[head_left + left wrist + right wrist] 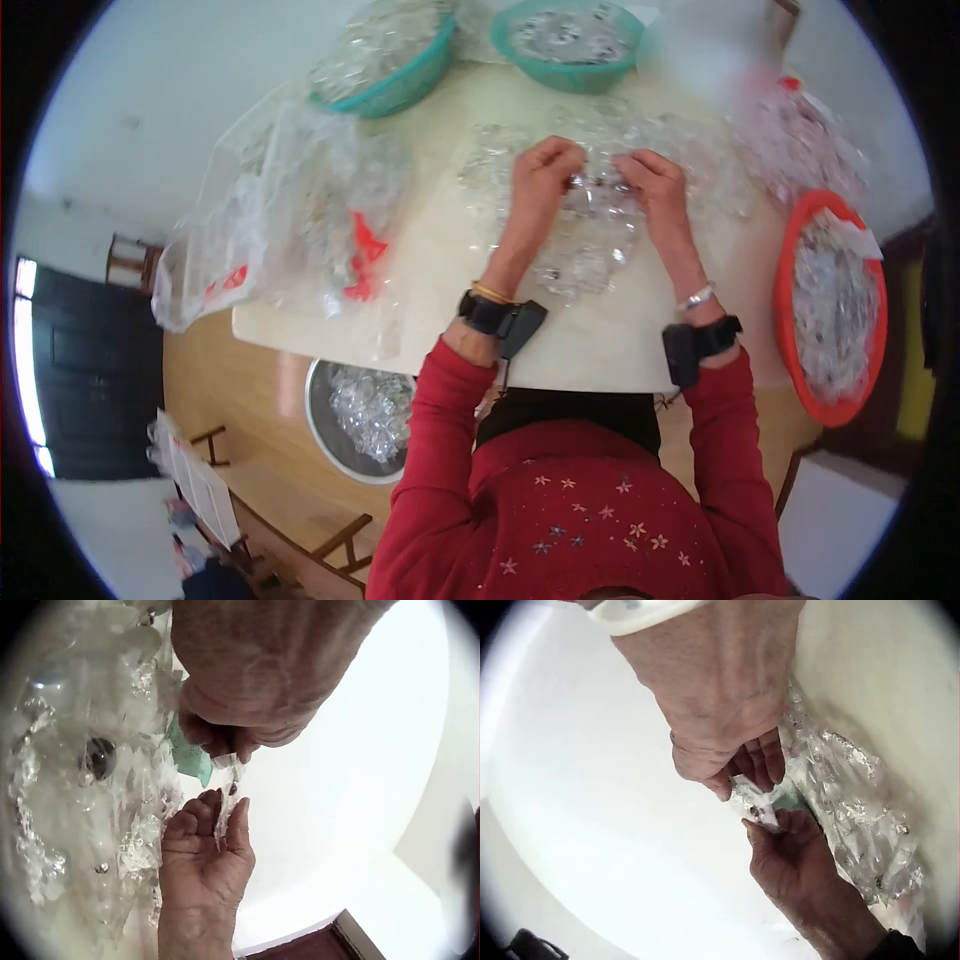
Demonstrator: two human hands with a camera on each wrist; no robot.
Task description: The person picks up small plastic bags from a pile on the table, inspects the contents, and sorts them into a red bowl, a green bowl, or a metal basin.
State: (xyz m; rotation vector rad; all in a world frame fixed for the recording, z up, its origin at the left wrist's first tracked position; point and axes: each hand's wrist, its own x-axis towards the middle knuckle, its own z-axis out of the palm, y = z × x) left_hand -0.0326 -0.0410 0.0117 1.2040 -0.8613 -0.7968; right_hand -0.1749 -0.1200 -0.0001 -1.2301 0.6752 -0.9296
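Note:
A small clear packet [230, 789] [756, 808] with a dark spot inside is held between the two hands. The left hand [545, 180] [255, 675] [799, 862] pinches one end of it with thumb and fingers. At the other end, the right hand [660, 190] [202, 877] [720, 705] grips it between thumb and bent fingers. Under and around both hands lies a spread pile of clear plastic packets [590, 250] [97, 802] [855, 810]. The packet itself is too small to make out in the head view.
Teal basins [410, 85] [565, 75] filled with packets stand at the table's [440, 330] far side. Plastic bags [300, 190] lie at left. A red basin [785, 300] and pinkish packets [800, 145] are at right. On the floor sits a metal bowl [325, 430] of packets.

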